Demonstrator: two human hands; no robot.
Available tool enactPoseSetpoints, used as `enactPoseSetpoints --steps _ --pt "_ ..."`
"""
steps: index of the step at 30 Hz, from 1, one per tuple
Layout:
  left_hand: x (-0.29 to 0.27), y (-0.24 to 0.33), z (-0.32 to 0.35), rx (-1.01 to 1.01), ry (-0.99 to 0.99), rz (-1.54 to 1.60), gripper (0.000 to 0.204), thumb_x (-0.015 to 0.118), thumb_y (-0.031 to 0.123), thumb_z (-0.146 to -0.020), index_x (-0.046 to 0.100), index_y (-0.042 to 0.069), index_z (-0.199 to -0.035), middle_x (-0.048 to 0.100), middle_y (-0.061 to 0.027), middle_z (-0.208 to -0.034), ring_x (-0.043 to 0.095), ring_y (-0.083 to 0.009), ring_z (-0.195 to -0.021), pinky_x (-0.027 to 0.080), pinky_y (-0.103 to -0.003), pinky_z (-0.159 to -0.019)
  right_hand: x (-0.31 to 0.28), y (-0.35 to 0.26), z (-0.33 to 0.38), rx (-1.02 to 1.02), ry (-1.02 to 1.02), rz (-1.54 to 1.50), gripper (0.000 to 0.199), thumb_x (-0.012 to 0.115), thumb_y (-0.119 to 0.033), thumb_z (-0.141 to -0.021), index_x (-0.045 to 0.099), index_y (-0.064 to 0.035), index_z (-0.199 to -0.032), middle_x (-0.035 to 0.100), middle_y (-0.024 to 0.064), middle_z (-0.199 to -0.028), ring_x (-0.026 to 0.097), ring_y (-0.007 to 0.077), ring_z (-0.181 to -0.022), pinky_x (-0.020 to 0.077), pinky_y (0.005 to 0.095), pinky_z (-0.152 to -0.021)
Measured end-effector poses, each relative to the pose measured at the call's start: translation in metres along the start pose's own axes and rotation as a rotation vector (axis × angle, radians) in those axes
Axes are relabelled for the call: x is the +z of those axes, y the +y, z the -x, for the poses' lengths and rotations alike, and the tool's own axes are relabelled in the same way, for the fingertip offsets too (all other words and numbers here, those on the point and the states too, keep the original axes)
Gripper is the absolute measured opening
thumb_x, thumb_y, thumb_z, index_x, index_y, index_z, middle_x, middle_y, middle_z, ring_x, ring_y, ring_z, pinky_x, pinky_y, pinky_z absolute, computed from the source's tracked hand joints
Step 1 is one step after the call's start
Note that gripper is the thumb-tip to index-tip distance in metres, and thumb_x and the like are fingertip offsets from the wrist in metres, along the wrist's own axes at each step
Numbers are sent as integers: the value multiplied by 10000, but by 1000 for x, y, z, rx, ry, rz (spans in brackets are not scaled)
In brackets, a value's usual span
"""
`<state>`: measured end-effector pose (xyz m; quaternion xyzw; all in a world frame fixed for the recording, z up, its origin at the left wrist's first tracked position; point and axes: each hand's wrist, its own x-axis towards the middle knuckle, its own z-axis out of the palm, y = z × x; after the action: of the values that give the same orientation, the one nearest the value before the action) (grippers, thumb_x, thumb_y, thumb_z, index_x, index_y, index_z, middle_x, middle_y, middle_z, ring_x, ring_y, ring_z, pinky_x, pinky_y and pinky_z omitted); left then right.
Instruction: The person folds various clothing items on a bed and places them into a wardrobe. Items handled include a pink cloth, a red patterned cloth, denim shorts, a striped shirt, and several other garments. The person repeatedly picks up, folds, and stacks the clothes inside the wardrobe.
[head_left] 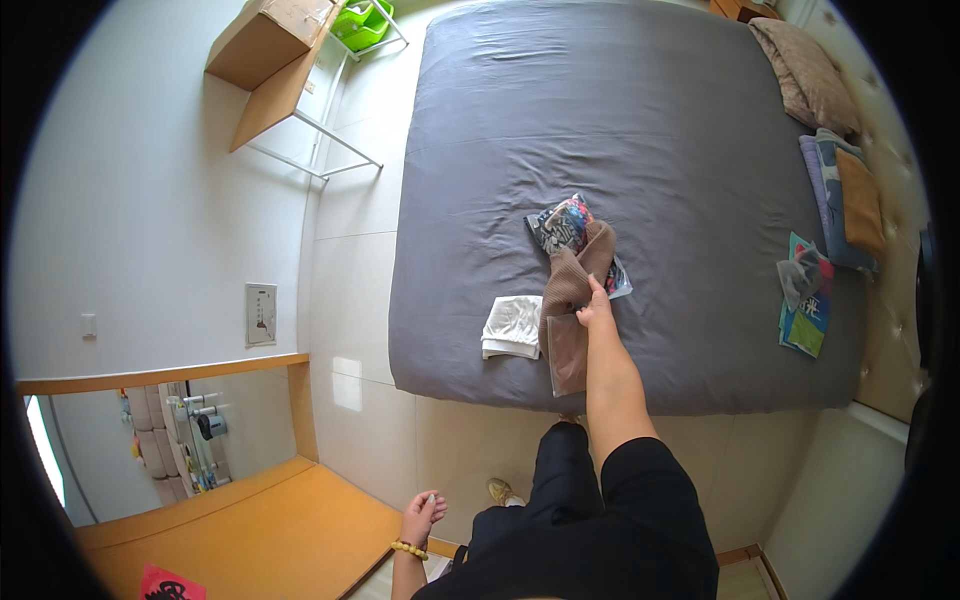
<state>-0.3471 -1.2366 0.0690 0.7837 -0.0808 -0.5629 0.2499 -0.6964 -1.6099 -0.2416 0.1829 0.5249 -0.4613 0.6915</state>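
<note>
My right hand (597,303) reaches over the near part of the bed, its fingers closed on a brown ribbed knit garment (566,278). The garment lies bent in a loop, partly over a clear plastic bag (560,222) of colourful patterned cloth. Below my right hand, a translucent pinkish-brown bag or sheet (569,360) lies at the bed's edge, touching the knit. Folded white cloth (512,326) sits just left of the knit. My left hand (422,515), with a beaded bracelet at its wrist, hangs low beside my body; its fingers are curled and whatever they hold is unclear.
A grey-sheeted bed (480,130) fills the middle. Along its right side lie a pillow (805,75), folded textiles (850,195) and colourful packages (806,300). At left stand a desk with a cardboard box (265,45), a green basket (362,25) and an orange-topped ledge (250,530).
</note>
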Motion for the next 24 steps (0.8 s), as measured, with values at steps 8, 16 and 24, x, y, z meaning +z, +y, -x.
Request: enactPoseSetpoints --steps 8,16,24 --pt "13 9 -11 51 -82 -123 263 513 170 -948 523 9 -1156 628 -115 -1014 628 -174 -894 518 -277 -788 34 27 30 -230 -377 47 282 580 -200 -888 603 -85 -1145 609 1 -1165 458 119 -1164 229 364 -1055" --pt "54 36 -61 415 -272 -185 531 652 68 -830 374 17 -1280 539 -132 -1153 554 -187 -1029 498 -300 -826 65 91 251 -312 -968 441 394 584 -132 -898 522 -7 -1267 432 -31 -1212 441 96 -1151 312 255 -1005" --pt "32 115 -118 905 -215 -100 1026 783 -4 -653 100 16 -1418 428 -168 -1314 411 -250 -1240 393 -369 -1006 87 91 404 -373 -1369 659 471 577 -243 -910 473 -38 -1320 337 36 -1299 348 134 -1258 326 289 -1012"
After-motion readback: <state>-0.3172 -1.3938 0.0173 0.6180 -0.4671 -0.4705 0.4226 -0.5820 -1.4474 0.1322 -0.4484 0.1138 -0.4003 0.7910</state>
